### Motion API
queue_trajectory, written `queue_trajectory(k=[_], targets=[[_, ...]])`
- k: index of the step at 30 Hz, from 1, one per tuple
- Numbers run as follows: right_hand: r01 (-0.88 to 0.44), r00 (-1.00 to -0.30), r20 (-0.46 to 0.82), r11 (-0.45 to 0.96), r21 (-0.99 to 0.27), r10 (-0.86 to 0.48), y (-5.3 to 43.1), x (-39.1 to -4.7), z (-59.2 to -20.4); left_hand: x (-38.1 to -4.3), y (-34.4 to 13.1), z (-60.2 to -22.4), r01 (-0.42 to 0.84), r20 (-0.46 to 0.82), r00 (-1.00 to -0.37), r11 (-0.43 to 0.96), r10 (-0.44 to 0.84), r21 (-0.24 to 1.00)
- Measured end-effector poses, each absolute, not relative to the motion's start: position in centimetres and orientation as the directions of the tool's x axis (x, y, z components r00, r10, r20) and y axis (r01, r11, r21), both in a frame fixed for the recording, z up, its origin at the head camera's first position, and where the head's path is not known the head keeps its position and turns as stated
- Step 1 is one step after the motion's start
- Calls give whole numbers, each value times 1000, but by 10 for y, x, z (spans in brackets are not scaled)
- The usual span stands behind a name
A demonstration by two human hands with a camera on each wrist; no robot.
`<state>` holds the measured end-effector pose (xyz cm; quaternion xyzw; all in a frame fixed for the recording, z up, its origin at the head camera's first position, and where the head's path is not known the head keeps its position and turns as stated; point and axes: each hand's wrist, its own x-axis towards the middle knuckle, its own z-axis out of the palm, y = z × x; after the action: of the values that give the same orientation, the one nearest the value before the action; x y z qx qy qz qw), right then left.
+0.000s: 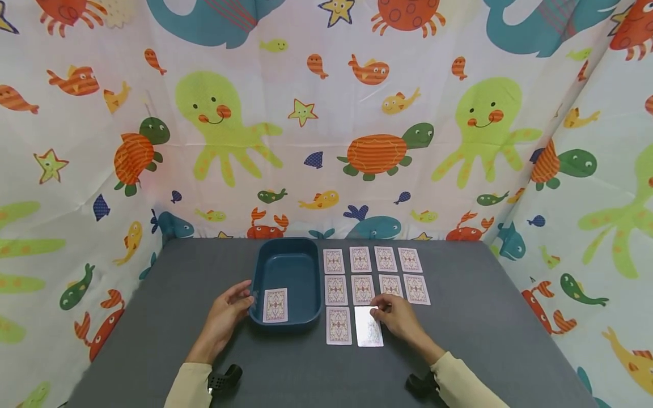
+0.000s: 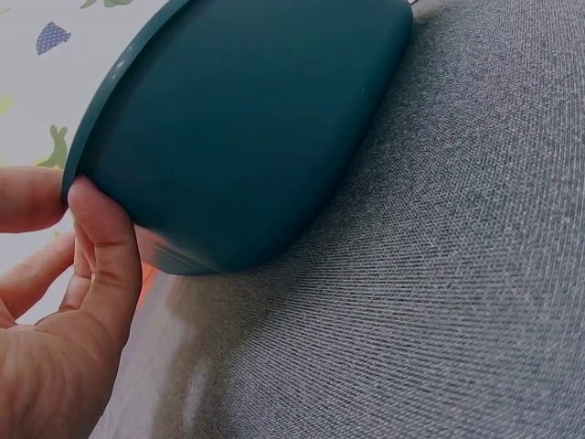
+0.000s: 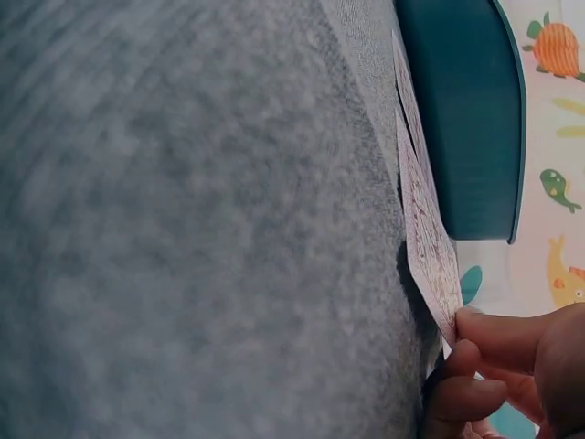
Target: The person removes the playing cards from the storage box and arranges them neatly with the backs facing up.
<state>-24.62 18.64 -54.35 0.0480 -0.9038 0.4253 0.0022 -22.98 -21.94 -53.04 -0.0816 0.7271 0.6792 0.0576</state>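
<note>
My left hand pinches the rim of a dark teal plastic tray at its left side, and the left wrist view shows the thumb against the tray's outer wall. Inside the tray, near its front left, lies one playing card with its patterned back up. With thumb and fingers, my right hand pinches the upper right corner of another playing card, the right one in the front row. Glare whitens that card in the head view. Seen from the right wrist, the held card is tilted, its corner lifted off the table.
Several playing cards lie back up in rows right of the tray, among them a front-row card and a back-row card. A grey cloth covers the table. Behind it hangs a curtain printed with sea animals.
</note>
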Motion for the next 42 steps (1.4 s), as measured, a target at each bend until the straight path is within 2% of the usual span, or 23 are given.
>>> queue_trajectory(k=[8, 18, 25, 32, 42], targets=[[-125, -992, 72, 652, -748, -108, 187, -250, -548, -229, -220, -530, -212, -209, -977, 63, -49, 975], [-92, -996, 66, 623, -777, -64, 188, -250, -543, -231, -219, -528, -207, -203, -978, 70, -54, 976], [-114, -992, 118, 603, -789, -32, 190, -248, -526, -233, -219, -531, -207, -204, -978, 67, -51, 976], [-111, -993, 105, 591, -799, -45, 190, -244, -509, -232, -218, -533, -219, -216, -975, 71, -58, 973], [-193, -980, 180, 559, -807, -80, 175, -244, -488, -231, -217, -529, -205, -201, -977, 63, -70, 977]])
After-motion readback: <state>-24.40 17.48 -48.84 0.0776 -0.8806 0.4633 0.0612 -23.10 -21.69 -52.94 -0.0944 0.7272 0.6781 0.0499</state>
